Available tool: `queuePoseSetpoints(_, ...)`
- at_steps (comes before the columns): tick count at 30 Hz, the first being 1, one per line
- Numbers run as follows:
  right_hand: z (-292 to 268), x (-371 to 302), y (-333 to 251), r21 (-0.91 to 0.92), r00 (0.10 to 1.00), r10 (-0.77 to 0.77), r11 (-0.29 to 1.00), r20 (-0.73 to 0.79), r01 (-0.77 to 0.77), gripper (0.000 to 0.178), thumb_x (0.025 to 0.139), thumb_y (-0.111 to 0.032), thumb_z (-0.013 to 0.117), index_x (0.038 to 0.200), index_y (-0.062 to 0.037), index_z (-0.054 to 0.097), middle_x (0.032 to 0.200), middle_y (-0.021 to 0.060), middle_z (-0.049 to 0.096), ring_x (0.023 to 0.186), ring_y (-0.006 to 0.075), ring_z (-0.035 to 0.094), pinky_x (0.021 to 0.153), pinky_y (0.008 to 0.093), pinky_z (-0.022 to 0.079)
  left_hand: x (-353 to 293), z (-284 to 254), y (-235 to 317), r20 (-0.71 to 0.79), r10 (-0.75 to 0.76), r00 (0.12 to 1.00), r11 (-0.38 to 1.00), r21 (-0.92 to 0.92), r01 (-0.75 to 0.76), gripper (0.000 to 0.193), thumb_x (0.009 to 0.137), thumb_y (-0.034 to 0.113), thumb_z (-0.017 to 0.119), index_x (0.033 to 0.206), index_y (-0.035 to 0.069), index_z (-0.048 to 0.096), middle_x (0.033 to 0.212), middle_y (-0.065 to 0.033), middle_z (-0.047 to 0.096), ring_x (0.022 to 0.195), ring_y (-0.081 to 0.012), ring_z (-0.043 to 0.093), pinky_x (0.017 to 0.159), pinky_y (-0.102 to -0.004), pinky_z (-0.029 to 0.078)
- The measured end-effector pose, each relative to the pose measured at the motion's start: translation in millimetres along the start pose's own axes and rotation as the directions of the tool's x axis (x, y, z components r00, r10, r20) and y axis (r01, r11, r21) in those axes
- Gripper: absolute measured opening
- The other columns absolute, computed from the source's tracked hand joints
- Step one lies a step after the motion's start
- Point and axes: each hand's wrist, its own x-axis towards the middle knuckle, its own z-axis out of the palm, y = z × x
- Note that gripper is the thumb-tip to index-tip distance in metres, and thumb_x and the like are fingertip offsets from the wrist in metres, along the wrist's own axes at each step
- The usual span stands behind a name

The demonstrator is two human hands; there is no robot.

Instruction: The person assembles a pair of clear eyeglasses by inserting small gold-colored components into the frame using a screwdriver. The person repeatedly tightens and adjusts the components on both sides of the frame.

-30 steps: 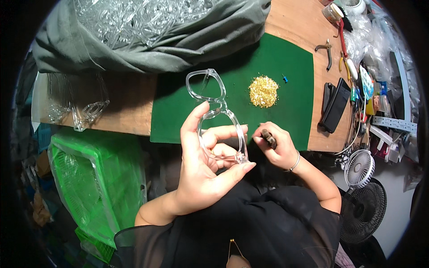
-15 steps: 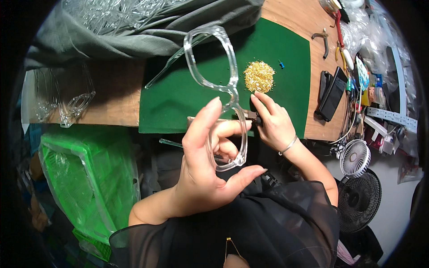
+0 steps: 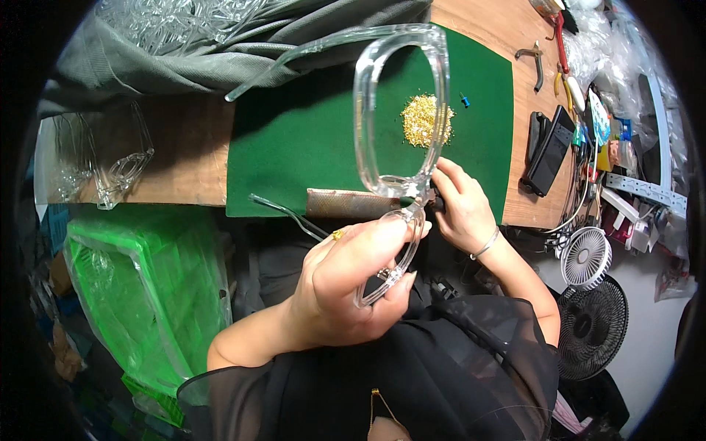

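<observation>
The left hand (image 3: 353, 283) pinches the clear glasses (image 3: 365, 117) by one rim, over the near edge of the green mat (image 3: 294, 147). The right hand (image 3: 467, 213) bends its fingers beside the bridge; its grip is hidden, so I cannot tell what it holds. A gold heap (image 3: 418, 125) lies on the mat.

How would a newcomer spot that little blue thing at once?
Find the wooden table, then the green mat on it. On the mat's right half sits a pile of gold bits, partly crossed by the clear glasses frame in the left hand; the little blue thing lies just right of that pile. Small and alone, it is the mat's only blue item.
</observation>
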Motion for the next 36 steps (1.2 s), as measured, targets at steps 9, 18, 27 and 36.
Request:
queuePoseSetpoints(9, -58.2, 11.0, -39.4, 0.294, 0.957, -0.291, 0.914, -0.009, 0.281, 0.029, 0.061, 0.000, 0.062, 0.089, -0.0029, 0.054, 0.090, 0.0123, 0.055, 0.092, 0.0306, 0.056, 0.087, 0.0459, 0.044, 0.4, -8.4, -0.1, 0.158, -0.113, 0.981, 0.993, 0.004, 0.114, 0.032, 0.073, 0.007, 0.071, 0.103, -0.001, 0.063, 0.102, -0.0131, 0.065, 0.091, -0.0291, 0.063, 0.082, -0.0349, 0.047)
queuePoseSetpoints(18, -56.5, 18.2, -41.5, 0.102, 0.923, -0.384, 0.919, 0.023, 0.380, 0.020, 0.066, -0.010, 0.062, 0.084, -0.0035, 0.056, 0.083, 0.0105, 0.054, 0.083, 0.0275, 0.055, 0.088, 0.0484, 0.044, -8.6, 4.3, -15.8, 0.163, 0.055, 0.985, 0.993, -0.113, -0.037, 0.037, 0.073, 0.009, 0.065, 0.110, 0.013, 0.063, 0.110, -0.0108, 0.061, 0.059, -0.0112, 0.048, 0.058, -0.0236, 0.040)
queuePoseSetpoints(27, -46.2, 17.7, -38.4, 0.080, 0.903, -0.428, 0.899, -0.049, 0.430, 0.018, 0.061, -0.010, 0.061, 0.075, -0.0061, 0.052, 0.071, 0.0075, 0.045, 0.070, 0.0246, 0.050, 0.065, 0.0369, 0.040, -7.4, 2.1, -9.5, 0.173, 0.043, 0.984, 0.999, -0.019, -0.040, 0.038, 0.073, 0.007, 0.066, 0.111, 0.011, 0.060, 0.112, -0.0099, 0.060, 0.062, -0.0110, 0.048, 0.059, -0.0245, 0.037)
queuePoseSetpoints(36, -43.8, 11.3, -33.2, 0.040, 0.916, -0.401, 0.916, 0.017, 0.400, 0.023, 0.059, -0.011, 0.064, 0.080, -0.0043, 0.057, 0.069, 0.0058, 0.047, 0.067, 0.0224, 0.049, 0.062, 0.0339, 0.041, -11.2, 7.4, -14.9, 0.193, 0.041, 0.980, 0.999, 0.016, -0.044, 0.044, 0.074, -0.001, 0.064, 0.116, 0.005, 0.053, 0.109, -0.0113, 0.061, 0.060, -0.0146, 0.050, 0.060, -0.0279, 0.038)
